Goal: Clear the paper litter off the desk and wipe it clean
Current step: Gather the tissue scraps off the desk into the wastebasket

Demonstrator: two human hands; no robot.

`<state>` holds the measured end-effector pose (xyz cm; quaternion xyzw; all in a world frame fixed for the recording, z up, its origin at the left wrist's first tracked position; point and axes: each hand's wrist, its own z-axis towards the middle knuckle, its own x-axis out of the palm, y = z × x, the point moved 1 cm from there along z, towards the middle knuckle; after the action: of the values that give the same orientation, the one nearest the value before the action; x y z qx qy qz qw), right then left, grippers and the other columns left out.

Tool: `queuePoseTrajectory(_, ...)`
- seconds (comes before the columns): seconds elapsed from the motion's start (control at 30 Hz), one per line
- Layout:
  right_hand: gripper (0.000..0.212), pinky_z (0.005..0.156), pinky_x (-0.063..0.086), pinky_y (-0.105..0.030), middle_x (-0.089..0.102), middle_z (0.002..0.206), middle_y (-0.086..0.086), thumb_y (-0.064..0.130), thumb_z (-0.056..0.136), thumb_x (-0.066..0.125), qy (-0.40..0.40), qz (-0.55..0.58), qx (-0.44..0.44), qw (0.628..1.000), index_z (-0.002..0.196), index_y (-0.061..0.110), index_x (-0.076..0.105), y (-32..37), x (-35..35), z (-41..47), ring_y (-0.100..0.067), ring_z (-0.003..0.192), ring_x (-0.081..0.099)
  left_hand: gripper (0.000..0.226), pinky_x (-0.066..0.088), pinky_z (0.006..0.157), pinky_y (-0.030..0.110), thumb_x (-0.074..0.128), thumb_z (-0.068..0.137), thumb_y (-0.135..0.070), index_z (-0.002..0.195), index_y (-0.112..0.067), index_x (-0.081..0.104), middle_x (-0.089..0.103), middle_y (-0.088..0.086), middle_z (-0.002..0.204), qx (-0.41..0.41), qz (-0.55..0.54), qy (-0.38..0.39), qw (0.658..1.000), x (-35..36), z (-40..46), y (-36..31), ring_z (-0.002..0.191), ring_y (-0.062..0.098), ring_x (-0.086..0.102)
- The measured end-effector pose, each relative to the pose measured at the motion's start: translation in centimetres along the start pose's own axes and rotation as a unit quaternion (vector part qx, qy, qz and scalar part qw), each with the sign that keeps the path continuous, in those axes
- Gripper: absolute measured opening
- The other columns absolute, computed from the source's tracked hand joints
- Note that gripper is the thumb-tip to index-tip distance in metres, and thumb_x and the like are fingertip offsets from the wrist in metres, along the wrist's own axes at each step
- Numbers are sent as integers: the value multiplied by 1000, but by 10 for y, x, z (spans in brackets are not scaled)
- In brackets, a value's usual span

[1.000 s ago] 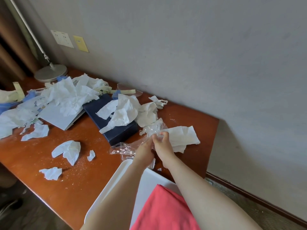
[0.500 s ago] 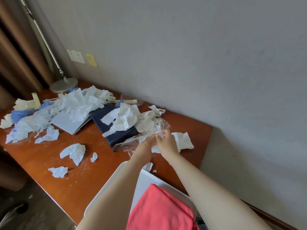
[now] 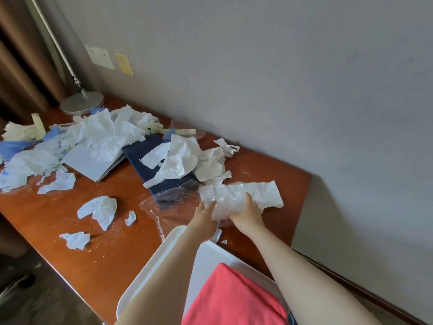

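Both hands work at the near right end of the surface (image 3: 98, 254), just right of the dark blue book (image 3: 150, 170). The left hand (image 3: 203, 215) and right hand (image 3: 247, 213) have their fingers curled around a clear plastic bag (image 3: 168, 202) with crumpled white paper (image 3: 236, 198) bunched at its mouth; whether the paper is already inside the film cannot be told. This looks like the gathering step, barely begun. Next, the bag's mouth needs holding wide with one hand while the other feeds in scraps, since thin film tends to collapse.

Most litter is not yet collected: crumpled sheets (image 3: 182, 158) lie on the blue book, a large heap (image 3: 103, 137) covers a pale notebook (image 3: 93, 165) left of it, and loose scraps (image 3: 99, 211) and fine crumbs lie in front of the book. Wiping seems far off. A white tray (image 3: 145, 273) holding a red cloth (image 3: 232, 299) sits nearest the person. Behind the heap stands a lamp base (image 3: 82, 103), with wall sockets (image 3: 99, 57) and a brown curtain (image 3: 21, 66) beyond.
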<state>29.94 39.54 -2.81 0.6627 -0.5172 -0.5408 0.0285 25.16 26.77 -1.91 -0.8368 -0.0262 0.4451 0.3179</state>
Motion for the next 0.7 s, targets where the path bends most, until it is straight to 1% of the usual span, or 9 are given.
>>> queuePoseTrajectory(0.07,77,88,52,-37,40,141,-13,22,90,52,28,62,-4,998,150,25,2,4,5,-2,-28,118,50,66,25,112,36,42,95,-2,149,-25,14,5,5,158,-10,-20,5,1000,1,3,1,144,31,13)
queuePoseTrajectory(0.13,73,76,50,-27,43,140,-11,20,92,50,38,95,-9,995,149,26,5,10,10,-5,-25,111,55,63,30,108,31,40,95,-4,149,-23,15,17,6,156,-16,-41,13,999,3,5,0,141,29,25)
queuePoseTrajectory(0.23,62,73,45,-25,56,125,-7,27,95,45,39,117,9,992,148,22,14,22,14,-7,-24,106,58,62,40,92,27,36,93,-7,149,-23,15,39,12,145,-19,-81,35,996,4,4,-6,127,27,46)
queuePoseTrajectory(0.3,57,70,44,-26,60,102,0,30,95,44,33,153,43,987,146,24,19,28,14,-9,-20,95,57,64,45,94,30,33,91,-3,149,-23,15,45,13,140,-6,-125,39,991,0,3,-12,121,27,51)
queuePoseTrajectory(0.33,55,72,45,-28,60,99,1,30,95,44,25,177,56,982,145,26,21,29,13,-10,-19,94,57,65,45,95,30,32,90,-1,149,-23,16,45,13,139,2,-138,39,990,-2,2,-15,120,26,52)
queuePoseTrajectory(0.43,55,83,44,-32,59,117,-5,30,94,45,-2,220,81,972,144,28,24,29,7,-15,-24,109,56,65,44,88,25,31,89,1,149,-23,18,44,11,141,35,-149,49,987,-10,1,-25,119,21,50)
queuePoseTrajectory(0.53,55,84,42,-31,54,129,-7,33,94,45,-26,254,96,962,144,29,24,28,-2,-26,-25,115,54,64,40,78,19,31,90,1,148,-22,19,47,12,139,69,-133,56,987,-13,-3,-36,110,16,51)
queuePoseTrajectory(0.63,55,79,40,-30,54,129,-7,33,92,45,-54,273,103,955,143,30,25,24,-15,-40,-23,110,53,64,46,87,26,32,89,3,148,-20,21,47,14,138,96,-140,63,983,-11,-10,-49,117,24,52)
queuePoseTrajectory(0.7,56,80,40,-31,53,129,-7,32,90,46,-66,283,103,951,143,30,26,18,-23,-50,-23,109,53,64,43,86,23,33,88,4,148,-20,23,46,13,140,112,-130,63,983,-8,-17,-59,120,25,50)
